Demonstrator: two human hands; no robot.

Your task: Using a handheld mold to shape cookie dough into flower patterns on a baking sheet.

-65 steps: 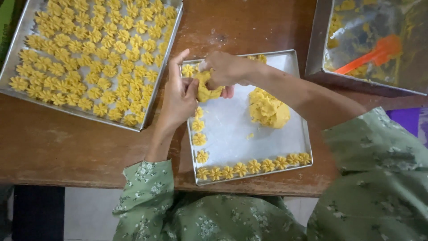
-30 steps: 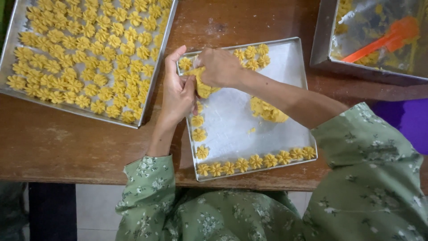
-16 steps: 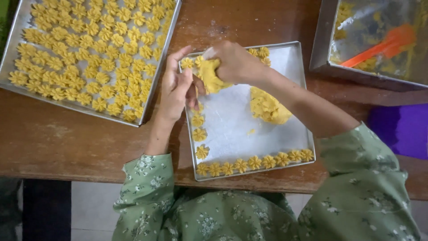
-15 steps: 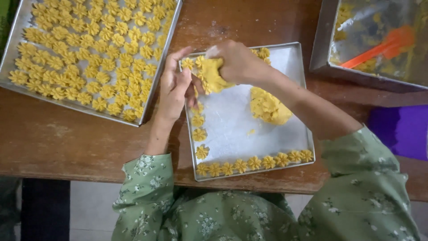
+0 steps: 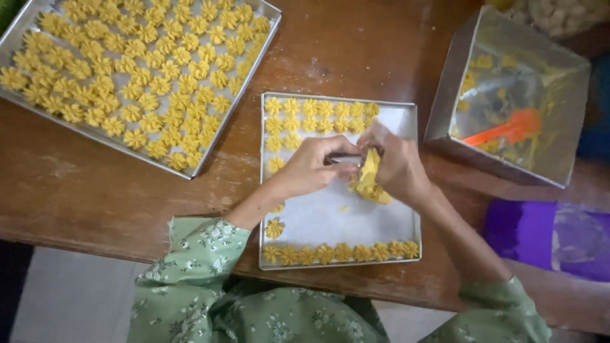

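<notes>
The lump of yellow dough sits over the middle of the small metal tray, held in the right hand, whose fingers curl closed around it. The left hand meets it from the other side, its fingertips pinched on a short metal press tool that lies between the two hands. The position suggests that dough is being fed into or wiped off the tool; the tool's tip is hidden, so which one cannot be told.

Piped star-shaped cookies line the small tray along its edges: two rows at the far edge, one row of about nine at the near edge, and a partial column down the left side. The centre is bare, apparently kept as working room for the hands.

A second, larger tray lies to the left on the wooden table, filled edge to edge with the same cookies, too many to count reliably. To the right stands one deep metal pan smeared with dough, containing one orange spatula. One purple object lies near the right forearm. The trays number two; the pan, one.
</notes>
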